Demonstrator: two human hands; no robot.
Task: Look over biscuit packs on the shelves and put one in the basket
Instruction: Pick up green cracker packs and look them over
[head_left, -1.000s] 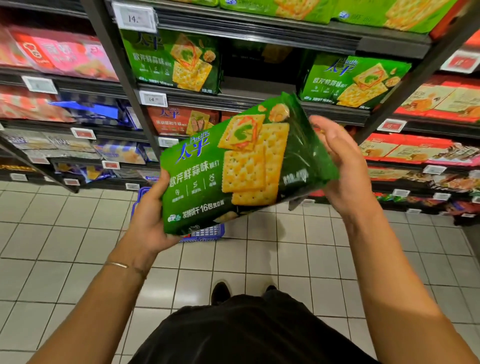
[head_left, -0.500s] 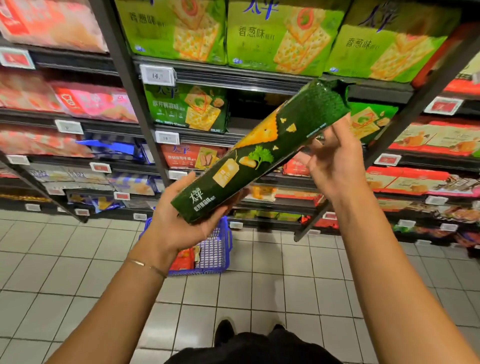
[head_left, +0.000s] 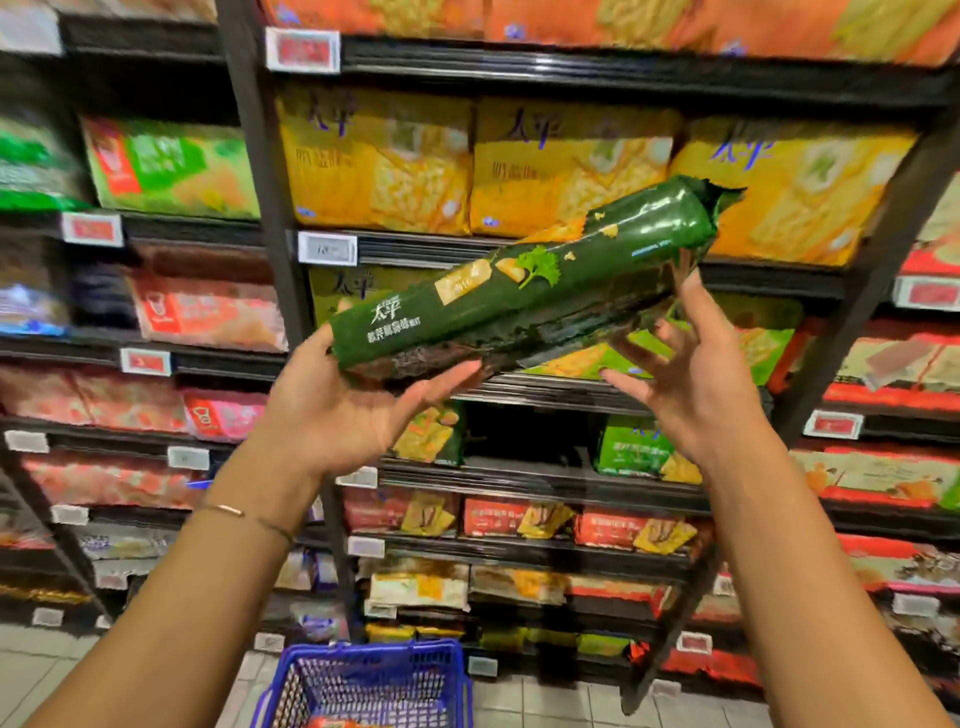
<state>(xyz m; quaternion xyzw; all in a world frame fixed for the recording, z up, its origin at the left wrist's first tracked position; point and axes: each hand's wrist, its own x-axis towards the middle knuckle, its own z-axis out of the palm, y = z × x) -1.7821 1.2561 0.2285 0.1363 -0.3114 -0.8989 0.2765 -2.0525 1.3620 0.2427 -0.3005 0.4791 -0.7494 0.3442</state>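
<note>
Obs., head view. All positions given relative to the green biscuit pack (head_left: 519, 291).

- Nearest: two bare forearms reach up from the lower corners toward the pack. Thin bracelet (head_left: 228, 510) on the left wrist, below and left of the pack.
- Left hand (head_left: 353, 415): palm up under the pack's lower left end. Fingers straight, lying along its underside; thumb up against the end face. Supports the pack, not curled round it.
- Right hand (head_left: 696, 384): under the pack's upper right end. Fingers spread wide and straight, tips touching the wrapper. No grasp closed.
- Pack: long, dark green, tilted, right end higher, narrow side toward the camera. White lettering near the left end; cracker and herb picture mid-length. Held up in front of the shelves, not in the basket.
- Basket (head_left: 374, 652): blue wire, on the tiled floor (head_left: 31, 670) well below the pack. Something red inside at the frame edge; kind cannot be told.
- Farthest: dark shelves (head_left: 571, 67) behind the pack, full of packets. Yellow packs (head_left: 566, 166) directly behind and above it, green and red ones below. Price tag (head_left: 327, 248) left of it; print blurred.
</note>
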